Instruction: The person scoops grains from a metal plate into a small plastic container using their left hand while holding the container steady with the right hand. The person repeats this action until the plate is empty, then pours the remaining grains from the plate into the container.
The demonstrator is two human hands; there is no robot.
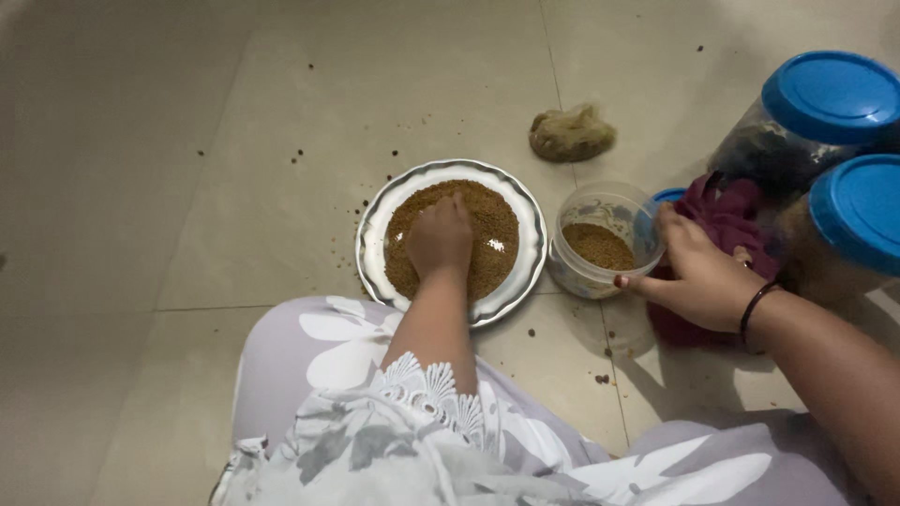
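A round steel plate (373, 245) lies on the tiled floor, heaped with small brown seeds (494, 236). My left hand (439, 239) rests in the middle of the heap, knuckles up, fingers curled down into the seeds. To the right stands a clear plastic container (592, 204), open on top and partly filled with the same seeds. My right hand (698, 275) grips this container at its right wall, thumb along the near side. A dark bangle sits on that wrist.
Two jars with blue lids (831, 94) (861, 211) stand at the far right, with a maroon cloth (727, 211) before them. A blue lid (667, 195) shows behind the container. A tan fibrous clump (571, 134) lies beyond. Stray seeds dot the floor.
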